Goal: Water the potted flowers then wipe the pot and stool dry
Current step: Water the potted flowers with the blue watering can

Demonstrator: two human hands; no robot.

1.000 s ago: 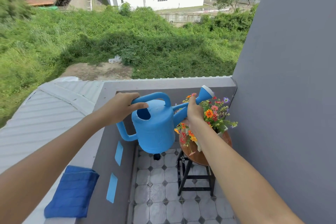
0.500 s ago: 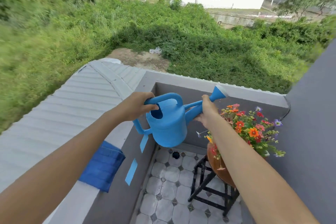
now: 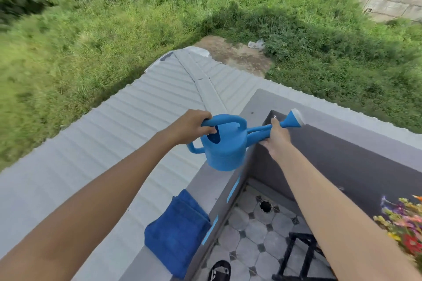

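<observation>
I hold a blue plastic watering can level above the grey parapet ledge. My left hand is closed around its top handle. My right hand grips the spout below the rose head. The potted flowers show only as blurred orange, red and purple blooms at the right edge; the pot itself is hidden. Part of the black metal stool shows at the bottom, under my right forearm. A folded blue cloth lies on the ledge, below the can.
A grey and white tiled floor with a round drain hole lies inside the parapet. A black sandal is at the bottom edge. Blue tape strips mark the inner wall. A corrugated roof and tall grass lie beyond.
The can has swung left, away from the flowers, and now hangs over the parapet corner. The view has turned left and down, so the flowers slid to the right edge.
</observation>
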